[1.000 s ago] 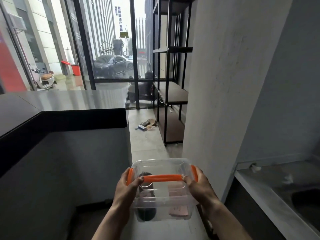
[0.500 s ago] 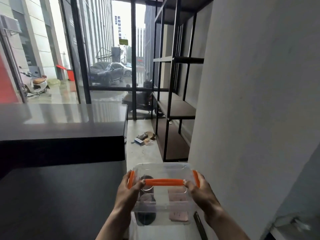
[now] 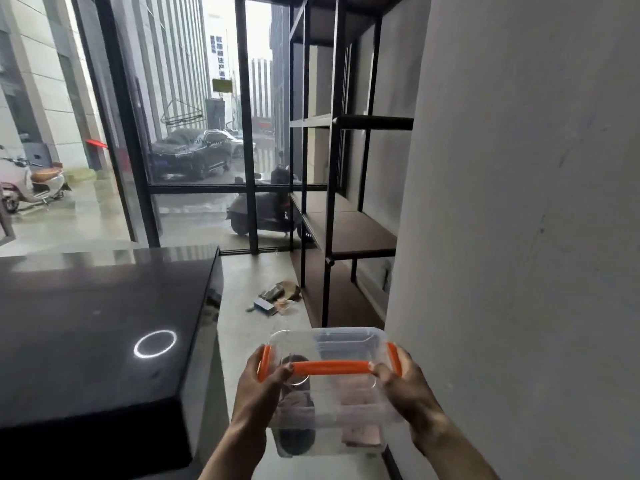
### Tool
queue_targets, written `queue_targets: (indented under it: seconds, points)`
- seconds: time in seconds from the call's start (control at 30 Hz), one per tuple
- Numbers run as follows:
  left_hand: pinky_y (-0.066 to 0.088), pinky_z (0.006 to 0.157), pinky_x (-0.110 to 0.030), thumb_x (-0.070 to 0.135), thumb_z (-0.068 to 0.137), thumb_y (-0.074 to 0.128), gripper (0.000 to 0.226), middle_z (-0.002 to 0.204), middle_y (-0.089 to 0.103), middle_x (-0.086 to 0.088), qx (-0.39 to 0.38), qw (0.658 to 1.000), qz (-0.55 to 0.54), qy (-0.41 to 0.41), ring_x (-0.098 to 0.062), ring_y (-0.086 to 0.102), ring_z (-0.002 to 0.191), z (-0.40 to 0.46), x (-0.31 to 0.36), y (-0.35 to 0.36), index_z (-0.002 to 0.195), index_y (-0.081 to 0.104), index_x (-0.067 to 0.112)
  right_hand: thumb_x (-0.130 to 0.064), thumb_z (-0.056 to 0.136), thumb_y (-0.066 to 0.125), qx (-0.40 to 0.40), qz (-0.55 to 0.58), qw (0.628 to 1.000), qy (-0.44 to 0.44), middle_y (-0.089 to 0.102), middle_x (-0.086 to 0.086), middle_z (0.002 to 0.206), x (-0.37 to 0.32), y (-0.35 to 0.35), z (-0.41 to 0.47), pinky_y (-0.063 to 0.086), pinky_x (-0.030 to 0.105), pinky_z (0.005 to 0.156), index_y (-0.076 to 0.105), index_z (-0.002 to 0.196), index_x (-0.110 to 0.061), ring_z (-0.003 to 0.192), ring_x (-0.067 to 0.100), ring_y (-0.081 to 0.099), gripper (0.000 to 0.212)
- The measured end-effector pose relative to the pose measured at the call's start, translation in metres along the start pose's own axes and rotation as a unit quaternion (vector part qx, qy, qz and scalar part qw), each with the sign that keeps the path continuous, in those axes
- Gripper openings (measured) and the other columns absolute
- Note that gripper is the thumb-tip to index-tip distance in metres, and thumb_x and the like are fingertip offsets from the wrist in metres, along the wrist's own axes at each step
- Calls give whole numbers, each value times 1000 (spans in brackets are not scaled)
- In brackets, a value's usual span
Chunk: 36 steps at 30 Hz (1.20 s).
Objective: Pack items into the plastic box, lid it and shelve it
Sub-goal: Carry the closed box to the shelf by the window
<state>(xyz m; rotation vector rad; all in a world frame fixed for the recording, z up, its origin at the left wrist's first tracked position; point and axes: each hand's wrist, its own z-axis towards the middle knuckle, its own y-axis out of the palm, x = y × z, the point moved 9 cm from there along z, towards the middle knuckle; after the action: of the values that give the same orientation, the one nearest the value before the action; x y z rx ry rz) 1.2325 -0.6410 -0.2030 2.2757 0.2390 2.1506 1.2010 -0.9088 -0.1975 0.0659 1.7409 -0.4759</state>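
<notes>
Head view. Clear lidded plastic box with orange handle and side clips [image 3: 329, 386], carried level at waist height in the aisle, short of the black metal shelving unit with brown boards [image 3: 346, 233] ahead. Left hand [image 3: 258, 389] clamped on left end, right hand [image 3: 405, 386] on right end, thumbs over lid edge beside handle (two-sided grip, presumably to keep contents from sliding). Inside: dark round item and pinkish flat item, indistinct. Glossy black counter [image 3: 104, 323] at left. Packing and lidding judged done; shelving outstanding.
</notes>
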Motion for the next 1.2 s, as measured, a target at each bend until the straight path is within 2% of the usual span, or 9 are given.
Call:
queue_targets:
  seconds: [0.17, 0.33, 0.5, 0.57, 0.7, 0.77, 1.03, 1.13, 1.2]
  points:
    - [41, 106, -56, 27, 84, 76, 81, 154, 43, -12, 6, 1000, 28, 1, -35, 48, 133, 138, -5, 47, 153, 33, 25, -33, 96, 59, -17, 16, 1000, -19, 49, 4, 133, -21, 21, 148, 50, 38, 89, 23, 155, -29, 108, 22, 52, 70]
    - [42, 105, -60, 28, 83, 77, 82, 153, 45, -10, 32, 999, 34, -1, -34, 49, 132, 275, 11, 72, 153, 34, 27, -35, 94, 58, -58, 30, 997, -32, 52, 5, 139, -64, 53, 296, 50, 42, 99, 22, 155, -31, 114, 23, 55, 71]
    - [45, 102, -58, 30, 84, 76, 78, 149, 49, -5, 72, 997, 28, -7, -32, 53, 129, 405, 15, 69, 151, 37, 29, -36, 93, 60, -94, 34, 994, -36, 57, -2, 116, -101, 111, 426, 57, 36, 79, 27, 152, -32, 100, 18, 61, 68]
    - [45, 103, -58, 30, 84, 76, 77, 147, 51, -6, 88, 996, 26, -10, -32, 54, 128, 461, 11, 63, 151, 38, 28, -35, 93, 60, -104, 19, 993, -55, 58, -3, 116, -114, 141, 481, 57, 34, 80, 28, 152, -29, 100, 17, 61, 68]
    - [47, 95, -48, 30, 86, 74, 72, 142, 54, -9, 100, 995, 28, -3, -33, 56, 123, 582, 8, 50, 150, 41, 26, -33, 94, 59, -130, 14, 989, -72, 53, -13, 103, -139, 208, 587, 49, 16, 58, 23, 154, -27, 87, 3, 57, 70]
    - [48, 91, -46, 30, 86, 74, 71, 142, 54, -7, 109, 994, 25, -1, -32, 58, 121, 646, 11, 40, 149, 42, 26, -34, 94, 58, -137, 16, 988, -71, 54, -9, 108, -156, 243, 640, 49, 19, 62, 24, 153, -28, 90, 4, 57, 68]
    - [46, 102, -60, 26, 89, 71, 64, 141, 56, -12, 105, 994, 20, -9, -36, 55, 125, 884, 50, 11, 147, 44, 24, -31, 96, 57, -132, 6, 988, -84, 53, -13, 107, -245, 362, 838, 44, 7, 44, 28, 153, -27, 81, -5, 53, 64]
    - [47, 100, -61, 26, 89, 70, 61, 140, 57, -13, 106, 994, 26, -12, -37, 56, 123, 956, 61, 7, 146, 46, 24, -30, 96, 56, -139, 3, 987, -87, 59, -2, 124, -267, 398, 897, 51, 12, 61, 26, 154, -26, 93, 6, 61, 66]
    - [48, 99, -61, 27, 90, 69, 61, 138, 57, -13, 105, 994, 33, -8, -38, 57, 122, 1006, 64, 4, 146, 45, 23, -31, 95, 56, -136, 6, 987, -84, 52, 7, 140, -278, 421, 942, 55, 34, 86, 24, 154, -27, 113, 21, 58, 67]
